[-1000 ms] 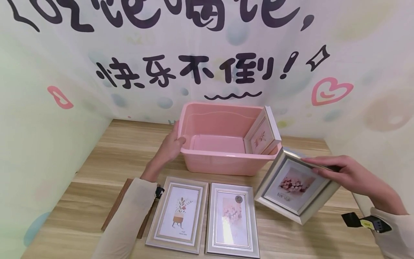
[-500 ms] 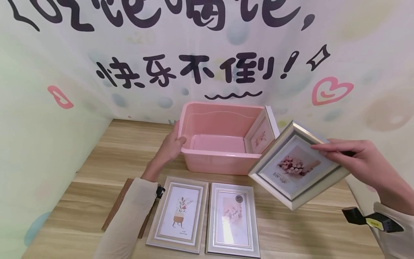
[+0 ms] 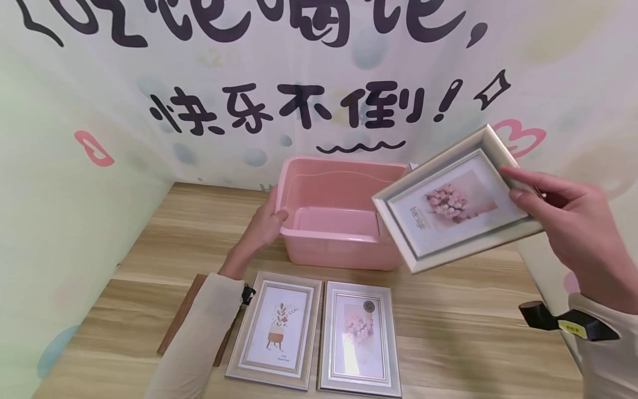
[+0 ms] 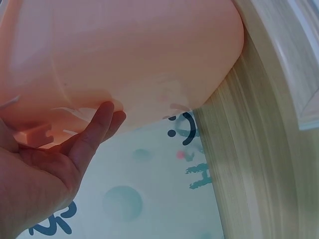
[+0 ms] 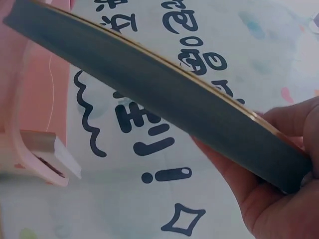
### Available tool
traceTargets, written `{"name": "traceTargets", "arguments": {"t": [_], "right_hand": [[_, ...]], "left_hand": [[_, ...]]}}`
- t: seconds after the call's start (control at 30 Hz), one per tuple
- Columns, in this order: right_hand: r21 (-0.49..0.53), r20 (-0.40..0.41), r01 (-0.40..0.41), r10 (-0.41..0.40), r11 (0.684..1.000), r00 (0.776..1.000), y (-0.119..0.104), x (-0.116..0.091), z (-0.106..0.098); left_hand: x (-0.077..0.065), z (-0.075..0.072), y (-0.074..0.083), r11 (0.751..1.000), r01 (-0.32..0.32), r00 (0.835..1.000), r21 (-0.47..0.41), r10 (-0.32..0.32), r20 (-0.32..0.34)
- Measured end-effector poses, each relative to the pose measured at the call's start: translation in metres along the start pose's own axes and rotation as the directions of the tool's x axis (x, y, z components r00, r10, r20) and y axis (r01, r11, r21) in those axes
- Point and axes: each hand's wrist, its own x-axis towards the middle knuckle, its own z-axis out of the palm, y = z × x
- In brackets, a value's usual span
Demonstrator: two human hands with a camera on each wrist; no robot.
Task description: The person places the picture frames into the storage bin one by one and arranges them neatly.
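My left hand [image 3: 265, 224] grips the left rim of a pink plastic basin [image 3: 344, 252], thumb over the edge; in the left wrist view its fingers [image 4: 92, 137] press the outer wall. My right hand [image 3: 573, 216] pinches a silver picture frame [image 3: 399, 227] by one short side and holds it tilted in the air, over the basin's right end. Its picture shows pink flowers. Edge-on in the right wrist view, the held picture frame [image 5: 149, 94] lies between thumb and fingers. Behind it, another picture frame [image 5: 42, 142] leans inside the basin, mostly hidden in the head view.
Two picture frames lie face up in front of the basin, one with a plant picture [image 3: 274, 330], one with pink flowers [image 3: 359, 338]. Brown wooden strips [image 3: 181, 316] show partly under the left sleeve [image 3: 196, 338]. A printed wall sheet [image 3: 224, 160] stands behind the wooden table [image 3: 144, 299].
My right hand has lifted the picture frame up and tilted it further, so it now covers the basin's right end. My left hand stays on the rim.
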Motion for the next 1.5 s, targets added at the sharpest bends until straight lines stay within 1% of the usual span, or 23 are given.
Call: {"name": "traceTargets", "arguments": {"t": [0.07, 0.1, 0.17, 0.2, 0.37, 0.5, 0.57, 0.6, 0.73, 0.87, 1.03, 1.13, 1.33, 1.43, 1.5], "right_hand": [[-0.068, -0.03, 0.014, -0.016, 0.998, 0.999, -0.004, 0.004, 0.006], [-0.121, -0.049, 0.017, -0.024, 0.992, 0.999, -0.006, 0.007, 0.01], [-0.241, -0.074, 0.023, -0.042, 0.97, 0.996, -0.011, 0.012, 0.017], [-0.302, -0.085, 0.022, -0.05, 0.953, 0.995, -0.013, 0.015, 0.02], [-0.366, -0.085, 0.053, -0.09, 0.929, 0.992, -0.02, 0.026, 0.037], [-0.445, -0.058, 0.089, -0.128, 0.891, 0.99, -0.021, 0.031, 0.051], [-0.479, -0.031, 0.109, -0.14, 0.871, 0.99, -0.019, 0.034, 0.058], [-0.491, -0.016, 0.112, -0.137, 0.864, 0.99, -0.018, 0.036, 0.062], [-0.506, 0.024, 0.126, -0.132, 0.853, 0.991, -0.011, 0.043, 0.075], [-0.526, 0.059, 0.146, -0.136, 0.838, 0.989, -0.003, 0.049, 0.086], [-0.562, 0.084, 0.175, -0.155, 0.808, 0.984, 0.015, 0.058, 0.099], [-0.582, 0.101, 0.179, -0.148, 0.793, 0.984, 0.029, 0.062, 0.105], [-0.606, 0.123, 0.135, -0.076, 0.784, 0.99, 0.05, 0.068, 0.113], [-0.611, 0.122, 0.108, -0.041, 0.784, 0.992, 0.056, 0.069, 0.117], [-0.612, 0.123, 0.104, -0.036, 0.784, 0.992, 0.058, 0.071, 0.12]], "left_hand": [[0.0, 0.0, 0.0, 1.0, 0.003, 1.0, -0.001, -0.003, 0.001], [0.0, 0.0, 0.0, 1.0, 0.004, 1.0, 0.0, -0.004, 0.003], [0.0, 0.0, 0.0, 1.0, 0.011, 1.0, -0.002, -0.011, 0.004], [0.0, 0.0, 0.0, 1.0, 0.013, 1.0, 0.0, -0.013, 0.002], [0.0, 0.0, 0.001, 1.0, 0.023, 1.0, 0.005, -0.023, 0.005], [0.0, 0.0, 0.002, 1.0, 0.027, 1.0, 0.016, -0.027, 0.002], [0.0, 0.0, 0.002, 0.999, 0.034, 0.999, 0.016, -0.034, 0.005], [0.0, 0.0, 0.002, 0.999, 0.036, 0.999, 0.019, -0.036, 0.004], [0.001, 0.0, 0.001, 0.999, 0.045, 0.999, 0.018, -0.045, 0.008], [0.001, 0.0, 0.0, 0.999, 0.039, 0.999, 0.024, -0.039, 0.006], [0.001, 0.001, 0.0, 0.999, 0.027, 1.0, 0.018, -0.027, 0.0], [0.001, 0.002, 0.0, 1.0, 0.02, 1.0, 0.007, -0.02, 0.007], [0.002, 0.003, 0.001, 1.0, 0.02, 1.0, 0.012, -0.02, 0.012], [0.002, 0.002, 0.001, 0.999, 0.034, 0.999, 0.027, -0.034, 0.011], [0.002, 0.0, 0.001, 0.998, 0.046, 0.999, 0.042, -0.046, 0.005]]}}
